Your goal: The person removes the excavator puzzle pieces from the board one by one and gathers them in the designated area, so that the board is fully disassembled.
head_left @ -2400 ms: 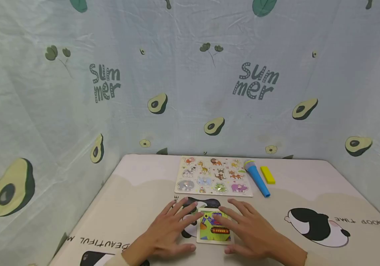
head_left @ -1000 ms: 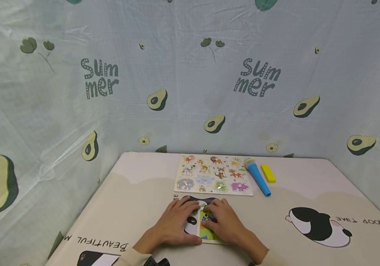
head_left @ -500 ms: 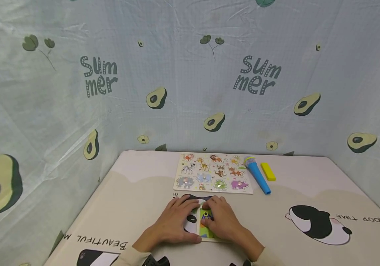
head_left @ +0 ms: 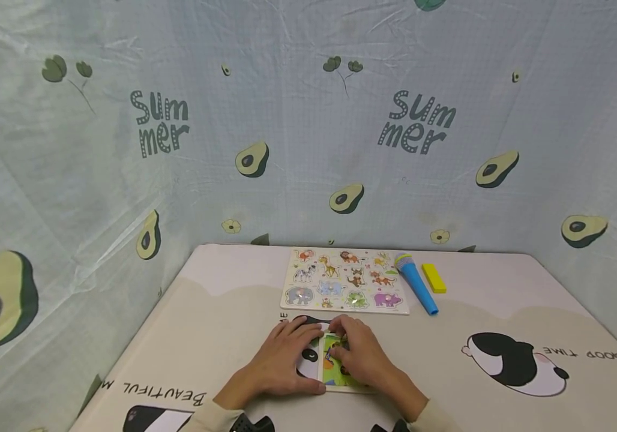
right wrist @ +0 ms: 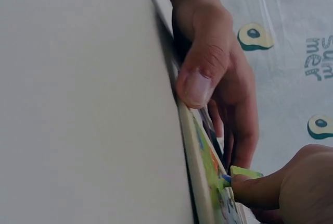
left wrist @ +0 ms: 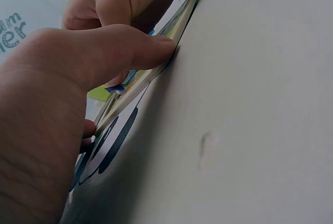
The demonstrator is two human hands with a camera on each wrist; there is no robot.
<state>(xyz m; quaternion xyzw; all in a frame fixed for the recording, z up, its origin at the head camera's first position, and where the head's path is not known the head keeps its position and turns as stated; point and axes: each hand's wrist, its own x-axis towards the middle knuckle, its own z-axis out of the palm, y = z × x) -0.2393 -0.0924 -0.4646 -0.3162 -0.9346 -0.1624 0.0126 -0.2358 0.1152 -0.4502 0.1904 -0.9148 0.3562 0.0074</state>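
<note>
A small square jigsaw puzzle (head_left: 331,377) with a green picture and pale frame lies near the table's front. My left hand (head_left: 285,362) grips its left side, thumb (left wrist: 156,51) on the near edge and fingers reaching to the far edge. Over the upper right part, my right hand (head_left: 364,354) pinches a green puzzle piece (right wrist: 245,172) between thumb and fingers. In the right wrist view this piece stands tilted up from the board. My right hand covers much of the picture's right side in the head view.
Behind the puzzle lies a larger animal peg board (head_left: 344,282). To its right are a blue toy microphone (head_left: 419,289) and a yellow block (head_left: 434,278). A printed cloth (head_left: 222,312) covers the table, and patterned curtains (head_left: 297,120) hang behind and at the sides.
Both hands were spread beside the puzzle; then they closed in on it, the left gripping the frame. Over the last half second my right hand has tipped a piece up.
</note>
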